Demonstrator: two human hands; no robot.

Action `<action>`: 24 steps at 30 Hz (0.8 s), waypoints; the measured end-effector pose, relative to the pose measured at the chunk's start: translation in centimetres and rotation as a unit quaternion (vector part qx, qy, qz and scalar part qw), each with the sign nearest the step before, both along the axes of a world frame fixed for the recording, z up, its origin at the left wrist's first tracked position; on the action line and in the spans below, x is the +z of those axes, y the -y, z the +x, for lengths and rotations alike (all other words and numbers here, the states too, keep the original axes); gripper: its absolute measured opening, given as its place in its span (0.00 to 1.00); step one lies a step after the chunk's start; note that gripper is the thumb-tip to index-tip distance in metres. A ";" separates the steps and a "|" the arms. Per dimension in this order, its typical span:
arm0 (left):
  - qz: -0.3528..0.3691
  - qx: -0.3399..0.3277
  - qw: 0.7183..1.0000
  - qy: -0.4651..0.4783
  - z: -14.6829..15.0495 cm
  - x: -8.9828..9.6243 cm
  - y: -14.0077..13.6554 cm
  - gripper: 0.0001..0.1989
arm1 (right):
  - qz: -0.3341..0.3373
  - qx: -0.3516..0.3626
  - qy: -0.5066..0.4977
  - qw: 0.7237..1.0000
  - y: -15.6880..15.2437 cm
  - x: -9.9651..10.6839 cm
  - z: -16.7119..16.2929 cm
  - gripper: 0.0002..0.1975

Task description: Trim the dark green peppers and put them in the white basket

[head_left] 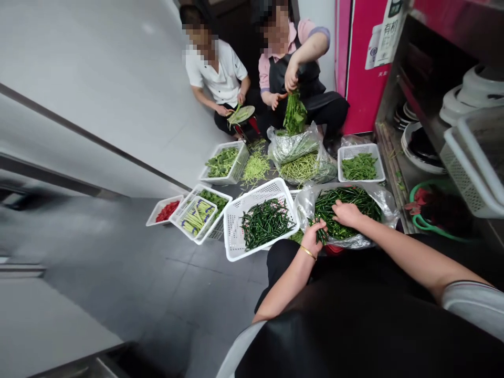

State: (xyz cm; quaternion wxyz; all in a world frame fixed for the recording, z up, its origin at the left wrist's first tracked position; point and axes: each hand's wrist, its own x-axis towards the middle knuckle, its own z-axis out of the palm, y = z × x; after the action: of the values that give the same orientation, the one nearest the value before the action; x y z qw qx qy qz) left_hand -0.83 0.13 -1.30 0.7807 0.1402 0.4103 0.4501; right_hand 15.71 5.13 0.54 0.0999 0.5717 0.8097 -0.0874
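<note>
Long dark green chilies point(350, 202) fill a clear plastic bag point(388, 202) in front of me. My left hand point(314, 237), with a gold bangle at the wrist, is closed around a few green chilies point(322, 234) at the bag's left edge. Over the chilies in the bag, my right hand point(347, 214) has its fingers pinched down among them; what it grips is too small to make out. Left of the bag, a white perforated basket point(235, 244) holds a pile of green chilies point(268, 223).
Two people sit opposite, one holding a leafy green bunch point(294, 113). Baskets of greens point(222, 161), bundled stalks point(199, 216) and red peppers point(167, 211) stand to the left. A basket of leaves point(359, 167) is beyond the bag. Shelving with bowls point(452, 107) rises at right, above a green basin point(423, 223).
</note>
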 end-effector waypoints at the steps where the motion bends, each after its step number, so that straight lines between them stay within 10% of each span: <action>1: 0.006 -0.007 1.000 -0.002 -0.1 0.0 0.2 0.18 | -0.017 0.000 0.011 1.000 -0.3 0.0 -0.4 0.17; 10: -0.040 0.026 0.997 -0.055 0.3 -1.9 -0.1 0.20 | 0.015 -0.031 -0.006 0.999 -0.1 1.0 3.1 0.18; 24: -0.019 0.012 0.999 -0.048 -0.5 0.1 -0.6 0.20 | -0.039 -0.056 -0.131 0.989 -0.2 0.1 7.0 0.15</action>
State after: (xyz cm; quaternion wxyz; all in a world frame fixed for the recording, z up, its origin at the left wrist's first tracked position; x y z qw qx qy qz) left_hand -1.35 0.73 -1.19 0.7569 0.1422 0.4573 0.4446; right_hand 22.69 5.28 0.64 0.0104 0.5956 0.7784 -0.1983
